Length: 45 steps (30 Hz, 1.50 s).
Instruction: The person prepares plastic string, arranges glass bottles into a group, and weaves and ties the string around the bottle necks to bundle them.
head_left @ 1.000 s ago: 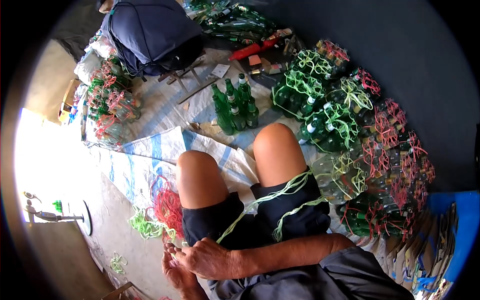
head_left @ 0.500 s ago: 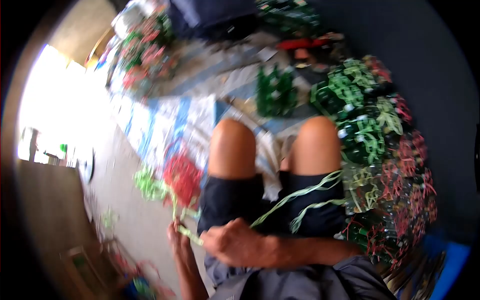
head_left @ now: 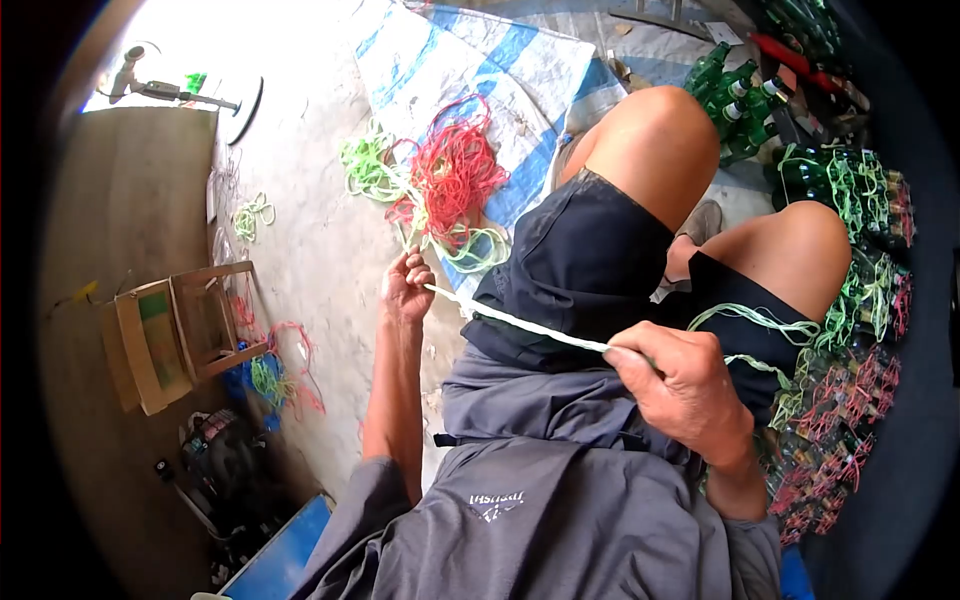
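Observation:
A pale green plastic cord (head_left: 530,323) is stretched across my lap between my two hands. My left hand (head_left: 408,287) is closed on the cord at the left, beside my thigh. Above my right thigh, my right hand (head_left: 682,388) grips the same cord between thumb and fingers. Loose ends of it trail past that hand over the dark shorts (head_left: 570,270). Just beyond my left hand lie a tangled heap of red cord (head_left: 460,175) and a smaller light green heap (head_left: 368,165).
Green glass bottles (head_left: 735,105) stand ahead at the right. Along the right are rows of bottles wrapped in green netting (head_left: 860,205) and red netting (head_left: 835,405). A blue-and-white striped sheet (head_left: 480,50) covers the floor ahead. On the left sits a wooden frame (head_left: 215,320).
My hands have drawn apart, the right one moving rightward, and the cord is now taut between them. My view has turned, shifting my knees and the bottles to the right.

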Each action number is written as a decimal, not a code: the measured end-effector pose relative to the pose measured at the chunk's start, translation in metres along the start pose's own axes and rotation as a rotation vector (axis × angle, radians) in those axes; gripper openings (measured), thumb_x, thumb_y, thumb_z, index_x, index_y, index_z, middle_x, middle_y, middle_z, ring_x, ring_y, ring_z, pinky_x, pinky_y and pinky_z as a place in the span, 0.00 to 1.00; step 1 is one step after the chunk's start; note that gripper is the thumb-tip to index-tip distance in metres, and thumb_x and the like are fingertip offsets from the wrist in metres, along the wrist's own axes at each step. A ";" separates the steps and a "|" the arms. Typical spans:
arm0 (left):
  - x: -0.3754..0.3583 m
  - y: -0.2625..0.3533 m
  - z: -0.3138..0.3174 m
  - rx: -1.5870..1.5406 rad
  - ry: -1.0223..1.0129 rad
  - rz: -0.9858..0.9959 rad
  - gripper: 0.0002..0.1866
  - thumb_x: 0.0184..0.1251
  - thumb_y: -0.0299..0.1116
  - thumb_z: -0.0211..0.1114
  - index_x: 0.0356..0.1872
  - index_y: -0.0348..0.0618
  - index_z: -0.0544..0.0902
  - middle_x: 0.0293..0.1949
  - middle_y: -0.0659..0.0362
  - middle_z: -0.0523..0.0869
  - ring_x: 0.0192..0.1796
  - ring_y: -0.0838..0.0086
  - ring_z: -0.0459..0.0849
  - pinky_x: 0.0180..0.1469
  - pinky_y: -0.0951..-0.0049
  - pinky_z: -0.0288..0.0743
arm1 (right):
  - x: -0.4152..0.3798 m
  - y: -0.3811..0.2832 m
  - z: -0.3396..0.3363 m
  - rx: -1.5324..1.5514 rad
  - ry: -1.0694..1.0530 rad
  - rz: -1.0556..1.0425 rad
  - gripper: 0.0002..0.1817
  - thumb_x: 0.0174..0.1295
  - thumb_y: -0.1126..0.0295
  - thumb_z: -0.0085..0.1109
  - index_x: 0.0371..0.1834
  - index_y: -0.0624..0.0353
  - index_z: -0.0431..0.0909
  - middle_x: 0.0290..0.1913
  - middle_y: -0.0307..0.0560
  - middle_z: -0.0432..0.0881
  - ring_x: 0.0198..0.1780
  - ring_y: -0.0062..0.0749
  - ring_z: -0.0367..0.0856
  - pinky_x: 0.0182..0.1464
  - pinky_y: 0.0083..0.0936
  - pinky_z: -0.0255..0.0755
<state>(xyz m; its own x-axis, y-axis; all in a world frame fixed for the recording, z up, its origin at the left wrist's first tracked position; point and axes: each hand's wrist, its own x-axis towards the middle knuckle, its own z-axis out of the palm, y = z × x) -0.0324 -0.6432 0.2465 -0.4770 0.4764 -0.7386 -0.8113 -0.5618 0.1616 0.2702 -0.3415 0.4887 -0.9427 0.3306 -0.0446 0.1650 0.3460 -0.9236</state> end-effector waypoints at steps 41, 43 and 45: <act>0.033 0.081 0.003 0.116 0.107 0.090 0.09 0.79 0.30 0.55 0.33 0.46 0.73 0.19 0.70 0.65 0.16 0.82 0.59 0.20 0.80 0.58 | -0.209 0.020 -0.221 0.976 0.746 -0.278 0.11 0.81 0.73 0.45 0.34 0.54 0.64 0.17 0.31 0.59 0.17 0.13 0.50 0.23 0.19 0.43; 0.035 0.075 0.005 0.125 0.139 0.103 0.10 0.78 0.29 0.56 0.32 0.47 0.73 0.19 0.70 0.65 0.16 0.82 0.59 0.19 0.80 0.58 | -0.218 0.027 -0.228 0.962 0.742 -0.313 0.09 0.82 0.74 0.43 0.38 0.59 0.66 0.19 0.31 0.61 0.17 0.13 0.51 0.24 0.21 0.45; 0.038 0.072 0.005 0.142 0.154 0.106 0.10 0.77 0.29 0.56 0.31 0.48 0.72 0.19 0.70 0.64 0.16 0.82 0.58 0.19 0.80 0.57 | -0.220 0.031 -0.230 0.984 0.747 -0.269 0.08 0.81 0.72 0.45 0.42 0.63 0.70 0.20 0.31 0.63 0.19 0.12 0.53 0.25 0.19 0.48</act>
<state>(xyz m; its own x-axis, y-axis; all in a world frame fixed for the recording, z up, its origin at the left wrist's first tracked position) -0.1106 -0.6627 0.2332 -0.5140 0.3047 -0.8019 -0.8039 -0.4972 0.3264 0.5490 -0.2013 0.5574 -0.4670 0.8765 0.1174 -0.5936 -0.2123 -0.7762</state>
